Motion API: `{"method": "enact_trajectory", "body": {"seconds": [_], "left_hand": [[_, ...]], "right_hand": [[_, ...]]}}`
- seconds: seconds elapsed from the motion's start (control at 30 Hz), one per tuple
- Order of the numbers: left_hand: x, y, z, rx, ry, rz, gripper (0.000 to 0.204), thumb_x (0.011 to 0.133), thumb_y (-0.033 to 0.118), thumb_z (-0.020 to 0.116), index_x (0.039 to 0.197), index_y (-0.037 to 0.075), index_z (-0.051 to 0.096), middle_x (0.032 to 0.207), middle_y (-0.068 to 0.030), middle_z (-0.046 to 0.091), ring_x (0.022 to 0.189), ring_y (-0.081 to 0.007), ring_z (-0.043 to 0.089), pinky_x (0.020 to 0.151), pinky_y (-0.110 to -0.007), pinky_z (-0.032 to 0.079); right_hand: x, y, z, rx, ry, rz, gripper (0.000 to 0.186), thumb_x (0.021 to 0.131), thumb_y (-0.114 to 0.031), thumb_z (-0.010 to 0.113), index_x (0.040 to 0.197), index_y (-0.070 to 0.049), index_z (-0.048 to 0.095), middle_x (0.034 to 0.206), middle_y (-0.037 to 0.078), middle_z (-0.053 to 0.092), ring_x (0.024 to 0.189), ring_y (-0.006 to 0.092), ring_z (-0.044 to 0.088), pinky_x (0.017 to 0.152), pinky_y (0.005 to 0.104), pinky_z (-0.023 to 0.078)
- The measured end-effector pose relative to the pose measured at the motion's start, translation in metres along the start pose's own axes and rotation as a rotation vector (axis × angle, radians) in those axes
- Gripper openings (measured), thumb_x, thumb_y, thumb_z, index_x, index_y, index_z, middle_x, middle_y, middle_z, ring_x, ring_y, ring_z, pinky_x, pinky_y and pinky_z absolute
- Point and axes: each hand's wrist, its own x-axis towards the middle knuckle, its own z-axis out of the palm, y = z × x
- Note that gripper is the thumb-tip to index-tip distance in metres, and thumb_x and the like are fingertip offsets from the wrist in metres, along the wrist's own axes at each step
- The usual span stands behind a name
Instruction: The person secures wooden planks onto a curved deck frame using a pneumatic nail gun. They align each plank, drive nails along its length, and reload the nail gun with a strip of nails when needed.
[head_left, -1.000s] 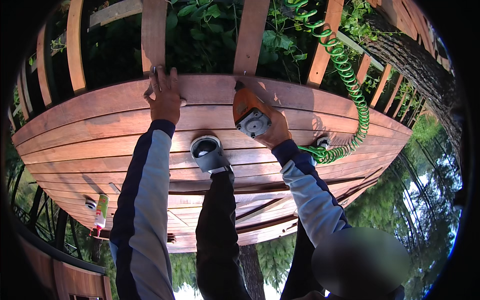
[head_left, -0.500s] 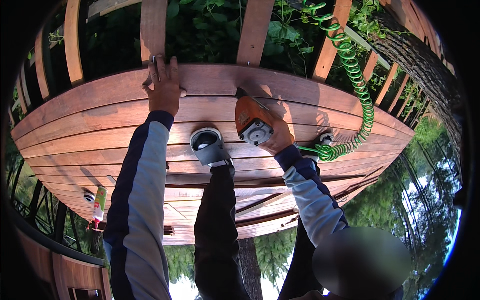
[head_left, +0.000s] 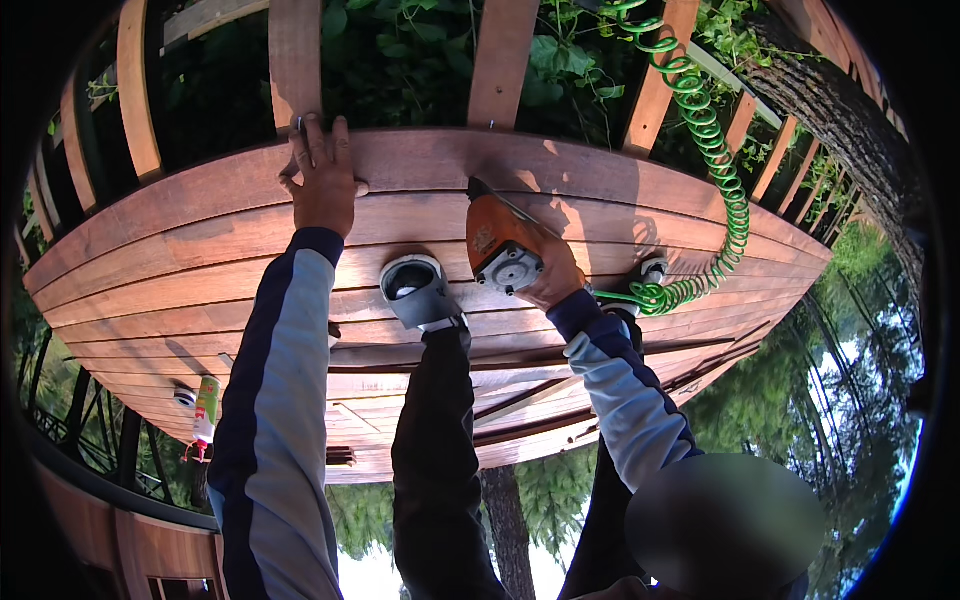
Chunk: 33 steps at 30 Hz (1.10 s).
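My left hand [head_left: 323, 190] lies on the outer deck board [head_left: 410, 160], fingers spread, their tips reaching its far edge beside an upright slat [head_left: 294, 60]. My right hand [head_left: 557, 280] grips an orange nail gun [head_left: 497, 235], whose dark nose rests at or just above the seam behind that board. A green coiled hose [head_left: 725, 190] runs from the tool up to the top right. Small metal fasteners [head_left: 492, 125] show at the base of a middle slat. A dark sandalled foot [head_left: 413, 300] is planted between my arms.
A railing of wooden slats [head_left: 495, 60] borders the deck over foliage. A thick tree trunk [head_left: 820, 110] leans at upper right. A green-and-white bottle [head_left: 206, 405] and a small round object [head_left: 184, 397] lie at lower left. A second foot [head_left: 652, 270] is partly hidden by the hose.
The nail gun's nose has shifted back from the board's far edge toward the seam. The view has moved slightly, bringing the deck edge higher. My left hand keeps its place.
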Motion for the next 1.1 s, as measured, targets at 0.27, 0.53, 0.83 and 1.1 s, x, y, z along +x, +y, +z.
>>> {"method": "enact_trajectory", "body": {"seconds": [0.27, 0.53, 0.83, 1.1], "left_hand": [[0.002, 0.002, -0.007, 0.033, -0.024, -0.008, 0.092, 0.078, 0.035, 0.071, 0.15, 0.019, 0.017, 0.156, -0.0184, 0.008, 0.142, -0.0406, 0.015, 0.093, -0.066, 0.043], [0.001, -0.002, 0.003, 0.098, -0.002, 0.009, 0.089, 0.08, 0.031, 0.07, 0.15, 0.019, 0.017, 0.156, -0.0186, 0.006, 0.142, -0.0414, 0.015, 0.094, -0.066, 0.042], [0.001, 0.001, -0.001, 0.049, -0.027, -0.005, 0.091, 0.079, 0.034, 0.071, 0.15, 0.02, 0.016, 0.157, -0.0174, 0.005, 0.143, -0.0393, 0.011, 0.094, -0.065, 0.043], [0.001, 0.0, 0.002, 0.017, 0.027, 0.015, 0.096, 0.073, 0.028, 0.077, 0.149, 0.019, 0.019, 0.156, -0.0184, 0.008, 0.143, -0.039, 0.011, 0.091, -0.064, 0.045]], "right_hand": [[0.0, 0.0, -0.011, 0.007, -0.064, 0.088, 0.084, 0.052, -0.027, 0.082, 0.128, -0.009, 0.051, 0.106, 0.02, 0.064, 0.087, 0.0401, 0.063, 0.079, 0.0451, 0.052], [-0.01, 0.004, -0.003, 0.004, 0.045, 0.0, 0.082, 0.054, -0.032, 0.081, 0.127, -0.007, 0.052, 0.107, 0.02, 0.063, 0.086, 0.0387, 0.064, 0.077, 0.0447, 0.053], [-0.006, -0.002, -0.007, 0.017, 0.048, 0.02, 0.082, 0.053, -0.028, 0.081, 0.126, -0.007, 0.053, 0.106, 0.019, 0.064, 0.088, 0.0394, 0.063, 0.08, 0.0448, 0.052], [0.0, -0.005, -0.021, -0.04, -0.181, 0.267, 0.083, 0.052, -0.03, 0.082, 0.127, -0.012, 0.052, 0.112, 0.018, 0.062, 0.09, 0.0383, 0.064, 0.081, 0.0451, 0.052]]}}
